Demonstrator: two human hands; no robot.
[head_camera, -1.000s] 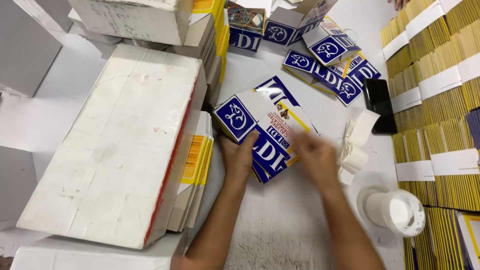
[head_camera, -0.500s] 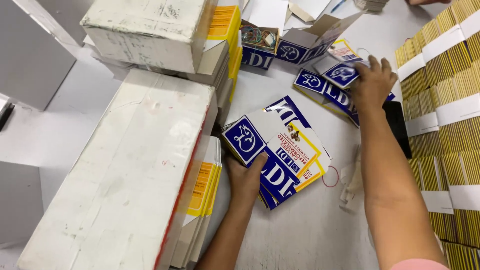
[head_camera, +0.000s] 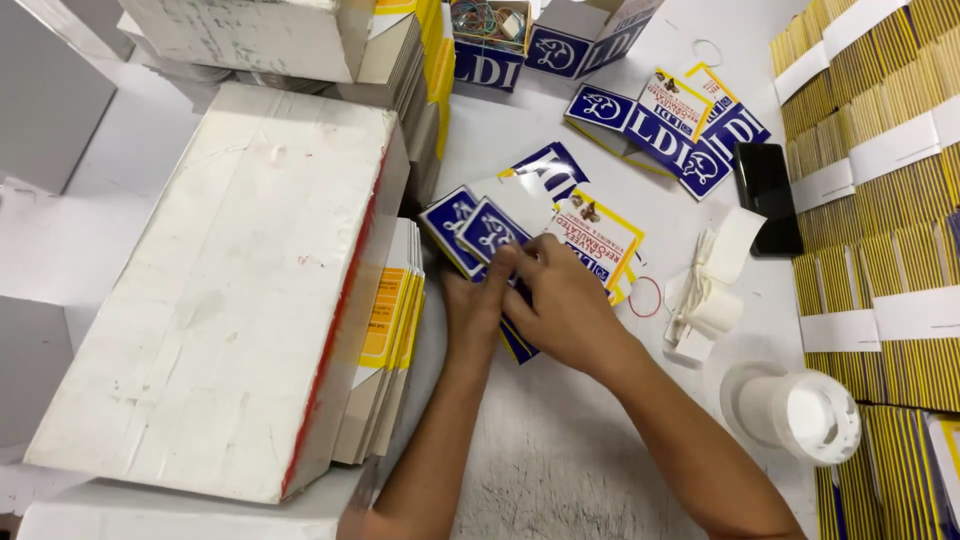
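Both hands (head_camera: 530, 290) gripping flat blue cartons (head_camera: 480, 232), open box (head_camera: 488, 45) holding rubber bands (head_camera: 486, 18)

The right hand (head_camera: 565, 305) has come back onto the flat cartons (head_camera: 500, 235).

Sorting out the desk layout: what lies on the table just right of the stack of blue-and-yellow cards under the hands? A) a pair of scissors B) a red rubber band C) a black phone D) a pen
B: a red rubber band lies flat on the table beside the card stack that both hands, left and right, press on; the black phone sits farther off.
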